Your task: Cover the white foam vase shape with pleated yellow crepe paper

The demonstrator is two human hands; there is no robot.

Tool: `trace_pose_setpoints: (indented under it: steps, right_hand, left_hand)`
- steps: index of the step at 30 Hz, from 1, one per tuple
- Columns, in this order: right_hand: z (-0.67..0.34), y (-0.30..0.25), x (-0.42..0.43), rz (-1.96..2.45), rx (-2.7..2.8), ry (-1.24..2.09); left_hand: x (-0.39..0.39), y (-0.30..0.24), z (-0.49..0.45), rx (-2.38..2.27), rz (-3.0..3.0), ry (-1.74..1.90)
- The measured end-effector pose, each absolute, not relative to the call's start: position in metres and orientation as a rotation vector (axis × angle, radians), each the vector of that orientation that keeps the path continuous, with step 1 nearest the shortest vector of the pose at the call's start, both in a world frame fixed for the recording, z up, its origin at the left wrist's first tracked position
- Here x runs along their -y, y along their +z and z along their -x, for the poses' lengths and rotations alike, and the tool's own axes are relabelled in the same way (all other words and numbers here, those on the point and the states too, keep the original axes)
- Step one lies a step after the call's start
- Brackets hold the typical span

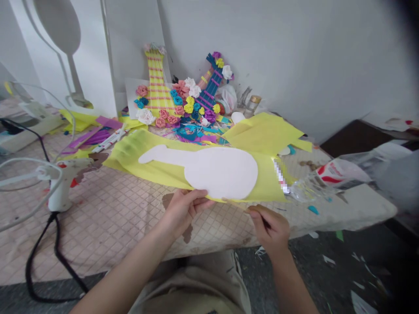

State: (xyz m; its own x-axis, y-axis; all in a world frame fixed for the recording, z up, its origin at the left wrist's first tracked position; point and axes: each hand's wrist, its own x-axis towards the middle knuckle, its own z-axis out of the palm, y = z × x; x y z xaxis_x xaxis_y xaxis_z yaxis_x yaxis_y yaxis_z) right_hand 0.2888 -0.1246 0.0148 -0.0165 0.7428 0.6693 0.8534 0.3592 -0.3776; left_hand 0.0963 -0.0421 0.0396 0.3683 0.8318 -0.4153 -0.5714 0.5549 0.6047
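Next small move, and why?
Probably slide the thin pale strip in the right hand along the rim of the white guitar-shaped cutout: the strip's tip sits by that rim, while the left hand pinches the yellow paper-like sheet.

bare hands (pixel 185 211); forearms (pixel 139 257) uncovered; creased, loose, dull beige clothing (pixel 193 285) across lap

Open cloth (pixel 131 209) runs from left hand (pixel 186 208) to glue gun (pixel 60 192); a bottle (pixel 338 172) blocks ahead-right of right hand (pixel 271 226).
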Motion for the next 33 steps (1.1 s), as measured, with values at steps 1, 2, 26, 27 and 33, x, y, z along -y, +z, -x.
trace_pose_setpoints:
  steps: [1,2,26,27,33]
  right_hand:
    - [-0.288,0.015,0.125,1.410,1.773,-0.143]
    - [-0.288,0.016,0.125,1.413,1.759,-0.121]
    - [-0.261,-0.004,0.149,1.471,1.852,0.147]
    - [-0.257,-0.009,0.150,1.422,1.882,0.117]
    - [-0.246,-0.021,0.153,1.325,2.013,0.053]
  left_hand:
    - [0.042,0.040,-0.096,-0.765,-0.396,0.934]
    - [0.042,0.040,-0.095,-0.768,-0.400,0.937]
    - [0.065,-0.005,-0.050,-0.822,-0.626,1.035]
    - [0.069,-0.007,-0.043,-0.864,-0.686,1.062]
    - [0.088,-0.007,-0.017,-1.301,-1.577,1.157]
